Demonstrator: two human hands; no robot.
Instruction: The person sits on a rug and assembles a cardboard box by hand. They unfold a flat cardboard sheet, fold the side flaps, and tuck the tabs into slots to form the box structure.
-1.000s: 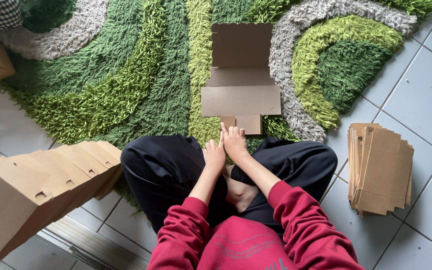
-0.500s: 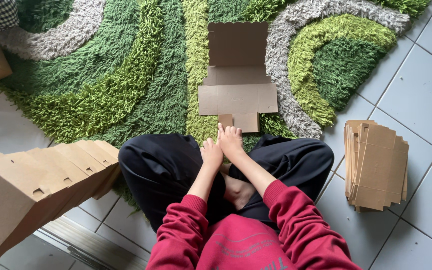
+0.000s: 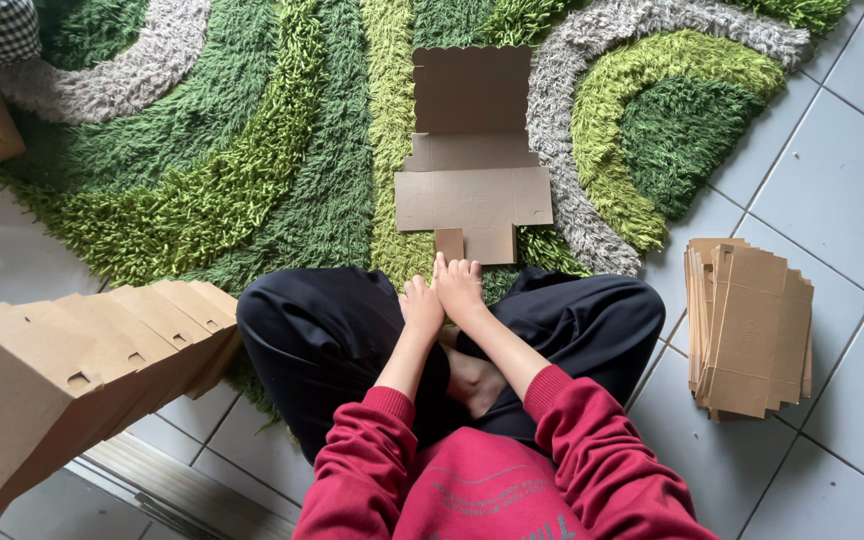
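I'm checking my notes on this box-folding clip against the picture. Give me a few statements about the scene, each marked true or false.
1. The flat cardboard blank lies on the green rug. True.
2. The left hand holds a folded box. False: both hands are empty, close together near the blank's lower flap.
3. A stack of flat blanks sits on the tiles to the person's right. True.
4. The row of folded boxes is to the person's right. False: it is to their left.
5. The right hand grips scissors. False: no tool shows.
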